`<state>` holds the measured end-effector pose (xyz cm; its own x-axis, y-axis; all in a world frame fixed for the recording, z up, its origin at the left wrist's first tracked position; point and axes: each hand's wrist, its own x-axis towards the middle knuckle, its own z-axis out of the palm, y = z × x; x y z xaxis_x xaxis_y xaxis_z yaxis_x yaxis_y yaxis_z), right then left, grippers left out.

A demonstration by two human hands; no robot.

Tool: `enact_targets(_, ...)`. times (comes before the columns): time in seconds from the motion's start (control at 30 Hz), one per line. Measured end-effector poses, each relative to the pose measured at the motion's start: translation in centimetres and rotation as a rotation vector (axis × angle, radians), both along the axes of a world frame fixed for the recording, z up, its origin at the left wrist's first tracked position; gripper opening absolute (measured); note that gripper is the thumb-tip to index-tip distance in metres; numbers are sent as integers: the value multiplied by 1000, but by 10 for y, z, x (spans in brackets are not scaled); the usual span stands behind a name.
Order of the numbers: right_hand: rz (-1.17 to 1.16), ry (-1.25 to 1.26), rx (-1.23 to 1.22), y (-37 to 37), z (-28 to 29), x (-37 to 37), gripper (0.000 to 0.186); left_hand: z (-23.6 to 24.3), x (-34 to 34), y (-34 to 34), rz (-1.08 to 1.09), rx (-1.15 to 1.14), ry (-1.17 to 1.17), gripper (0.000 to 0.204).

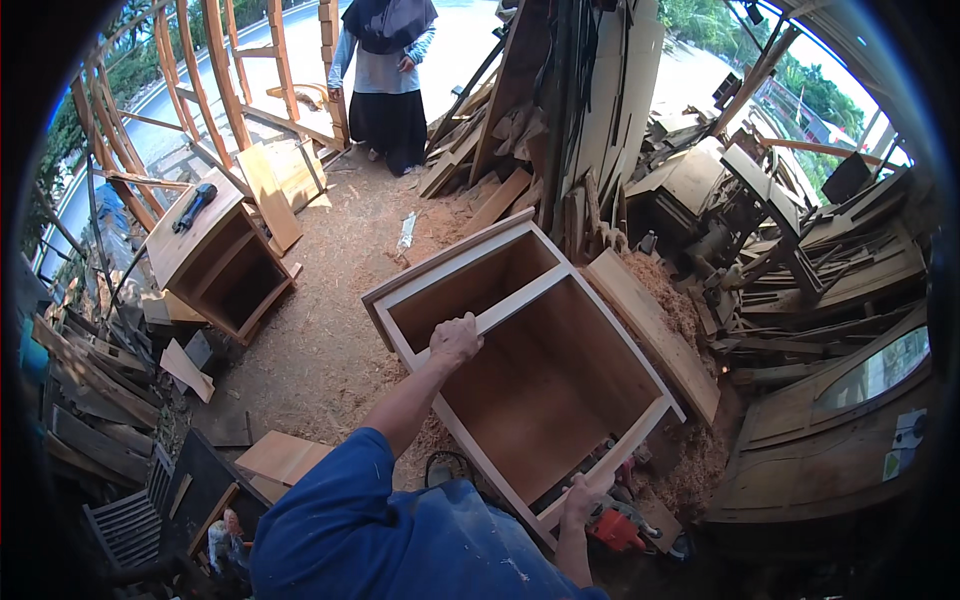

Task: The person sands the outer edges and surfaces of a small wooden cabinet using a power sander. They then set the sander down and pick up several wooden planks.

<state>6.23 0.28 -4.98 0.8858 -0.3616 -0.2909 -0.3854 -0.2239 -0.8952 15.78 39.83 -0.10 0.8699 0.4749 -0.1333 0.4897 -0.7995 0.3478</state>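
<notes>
A wooden cabinet carcass (pixel 620 325) stands tilted before me, its open front facing up toward me. A divider rail (pixel 525 297) splits that front into a smaller and a larger opening. My left hand (pixel 456 341) is closed round the left end of the rail, where it meets the side frame. Lower down, my right hand (pixel 584 498) grips the bottom rail (pixel 630 445) of the same cabinet, near its left corner. Just beyond the right hand, partly hidden by the cabinet, lies a red power tool (pixel 617 528).
A second small cabinet (pixel 205 240) with a dark cordless tool (pixel 195 208) on top stands left. A person (pixel 388 80) stands at the back. A loose board (pixel 655 335) leans right, by wood shavings (pixel 665 290). Stacked offcuts (pixel 850 270) and a wooden door (pixel 830 430) line the right.
</notes>
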Motion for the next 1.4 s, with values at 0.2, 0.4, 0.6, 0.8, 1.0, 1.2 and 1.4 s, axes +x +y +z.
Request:
enact_targets(0.2, 4, -61, 12, -1, -8, 0, 77, 0, -1, 2, -2, 1, 1, 42)
enact_targets(0.4, 49, -14, 52, -4, -3, -2, 82, -3, -3, 0, -1, 15, -5, 40)
enact_targets(0.6, 36, 4, 45, -5, -1, -2, 80, -3, -2, -2, -16, 32, -27, 37)
enact_targets(0.8, 43, -39, 35, 4, 5, -2, 77, -7, -3, 6, -5, -8, -27, 41)
enact_targets(1.0, 152, -55, 90, 10, 23, -7, 72, -11, -9, 13, 24, -91, -8, 43)
enact_targets(1.2, 146, 123, 78, -1, 31, -11, 82, -17, -23, 5, 30, -162, -54, 26)
enact_targets(1.4, 179, 20, 10, -18, 0, 2, 77, -17, -19, 5, -9, -244, -35, 42)
